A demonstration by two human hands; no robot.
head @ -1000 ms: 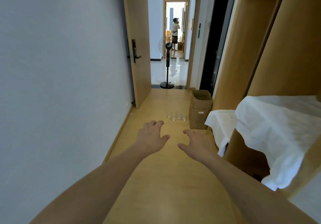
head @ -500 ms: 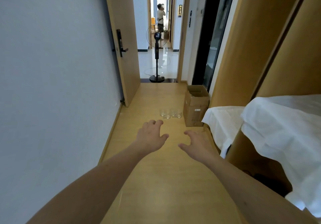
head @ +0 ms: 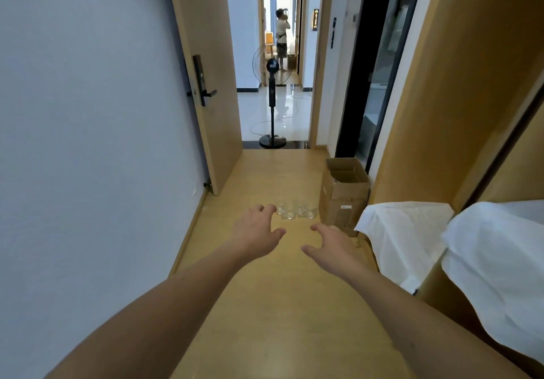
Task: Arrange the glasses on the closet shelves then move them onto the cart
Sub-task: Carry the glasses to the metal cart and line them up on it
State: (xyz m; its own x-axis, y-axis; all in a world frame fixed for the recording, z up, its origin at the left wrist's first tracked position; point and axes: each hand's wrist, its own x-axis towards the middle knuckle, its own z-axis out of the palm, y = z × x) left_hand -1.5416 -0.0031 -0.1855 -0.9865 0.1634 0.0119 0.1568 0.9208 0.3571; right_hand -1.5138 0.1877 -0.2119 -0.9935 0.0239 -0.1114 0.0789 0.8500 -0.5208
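A: Reaching forward, both arms are stretched out over the wooden floor. What does each grip hold?

B: Nothing. The left hand has its fingers spread and loosely bent, palm down. The right hand is the same, thumb out toward the left hand. The two are near each other but apart.

A: Location of the glasses?

B: On the floor, a small cluster of clear tumblers standing upright, just past the left fingertips in the view. The exact count cannot be told; they overlap. No hand touches them as far as can be seen.

A: Surroundings?

B: A cardboard box, flaps open, stands just right of the glasses. White cloth hangs over wooden ledges on the right. An open door is on the left, with a dark handle. A standing fan is in the doorway beyond, and a person stands far down the hall.
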